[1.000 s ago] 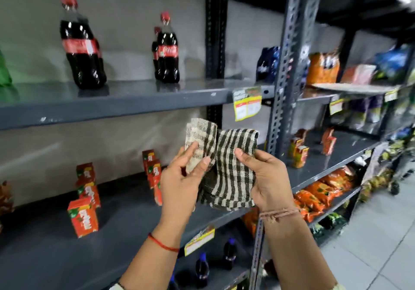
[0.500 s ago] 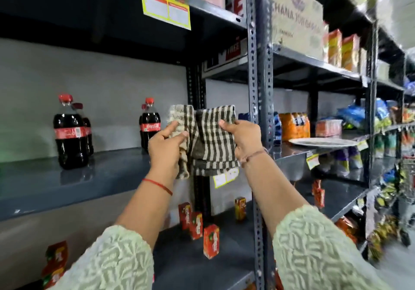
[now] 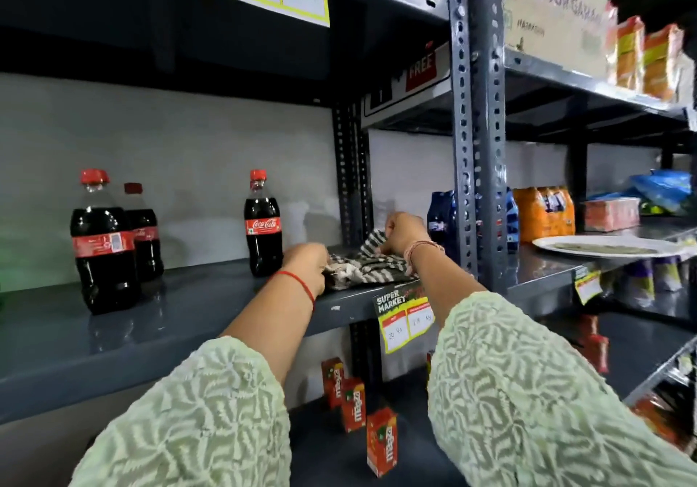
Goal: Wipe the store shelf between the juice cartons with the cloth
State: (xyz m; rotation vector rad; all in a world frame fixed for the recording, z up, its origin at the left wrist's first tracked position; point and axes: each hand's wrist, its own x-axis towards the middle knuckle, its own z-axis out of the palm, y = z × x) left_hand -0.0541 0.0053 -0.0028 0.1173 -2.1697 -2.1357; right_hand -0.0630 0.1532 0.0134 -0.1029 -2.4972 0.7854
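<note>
Both hands hold the striped cloth [image 3: 364, 264] on the upper shelf [image 3: 188, 320], right of the cola bottle [image 3: 263, 222]. Left hand [image 3: 306, 266] clamps the near-left end; right hand [image 3: 401, 232] pinches the far-right end, lifted slightly. The cloth's long axis runs left-right between them. The juice cartons [image 3: 352, 405] stand on the shelf below (well under both hands), so the wipe needs a move downward.

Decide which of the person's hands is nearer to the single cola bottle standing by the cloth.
The left hand. It sits just right of the cola bottle, almost touching it, on the cloth. The right hand grips the cloth's far end, near the shelf post.
</note>
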